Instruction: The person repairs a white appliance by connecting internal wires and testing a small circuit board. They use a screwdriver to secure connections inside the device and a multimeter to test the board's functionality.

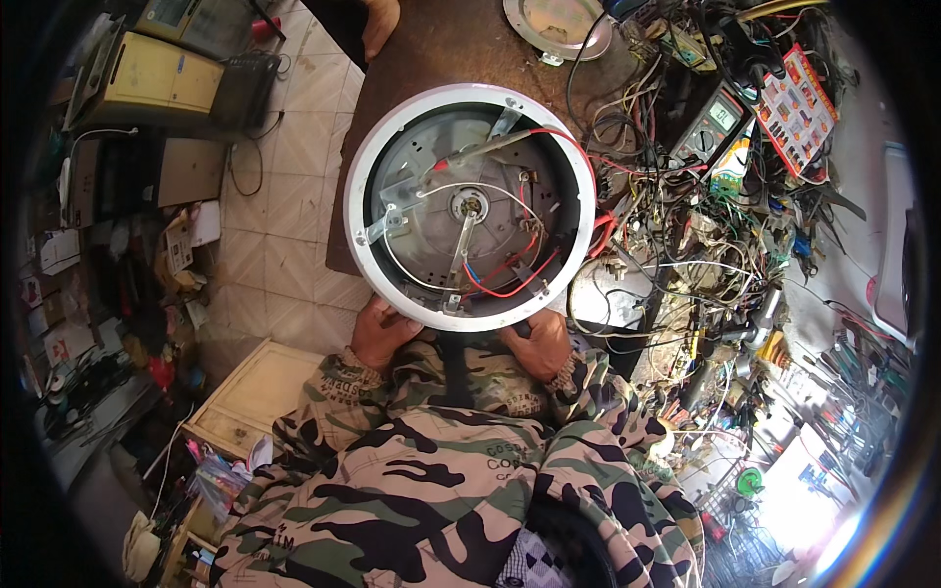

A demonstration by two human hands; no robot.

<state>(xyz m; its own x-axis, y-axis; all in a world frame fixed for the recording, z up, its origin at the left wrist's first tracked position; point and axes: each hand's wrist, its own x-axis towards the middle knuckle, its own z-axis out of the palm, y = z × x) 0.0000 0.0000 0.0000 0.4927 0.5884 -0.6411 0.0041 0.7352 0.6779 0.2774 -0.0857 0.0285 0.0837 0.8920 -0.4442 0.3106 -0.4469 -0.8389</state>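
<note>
A round appliance housing (359, 186) with a white rim sits before me with its wired inside facing up. Within it are a metal base, brackets, a central metal strip, red and white wires, and a pale sleeve over a red lead. My left hand (382, 335) grips the near left side of the housing, its fingers curled against the outer wall and partly hidden. On the near right side, my right hand (541, 343) holds the wall, the thumb showing and the other fingers mostly out of sight beneath the rim.
The housing overlaps a brown tabletop (431, 49). A round metal cover (561, 22) lies at the far edge, near another person's bare limb (380, 27). Tangled wires, a multimeter (708, 127) and tools crowd the right. A wooden drawer (255, 392) stands out at left.
</note>
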